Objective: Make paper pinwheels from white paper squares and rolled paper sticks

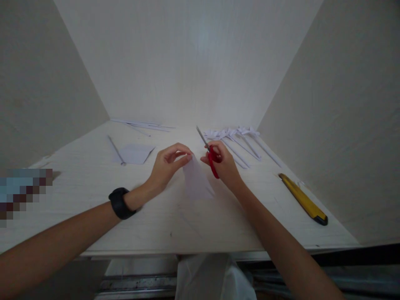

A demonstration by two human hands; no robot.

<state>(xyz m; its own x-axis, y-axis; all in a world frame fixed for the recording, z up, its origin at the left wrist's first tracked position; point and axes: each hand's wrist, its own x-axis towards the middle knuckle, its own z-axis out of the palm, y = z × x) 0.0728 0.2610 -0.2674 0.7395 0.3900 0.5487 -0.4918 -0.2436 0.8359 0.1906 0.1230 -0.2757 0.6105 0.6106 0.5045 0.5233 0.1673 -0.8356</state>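
Note:
Between thumb and fingertips, my left hand [171, 162] pinches the top corner of a piece of white paper [196, 183], which hangs down over the tabletop in a narrow, widening shape. My right hand [225, 162] is closed around the red handles of a pair of scissors [213, 160]. Their blades point up and away to the left, above the paper's pinched corner and apart from it. Whether the blades are parted is hard to make out. A black band sits on my left wrist.
Rolled paper sticks with folded paper ends [233, 134] lie at the back right. Thin paper strips [140, 124] lie at the back left, near a flat paper sheet [134, 153] and a paper stick [115, 149]. A yellow utility knife [301, 198] rests at right. Walls enclose three sides.

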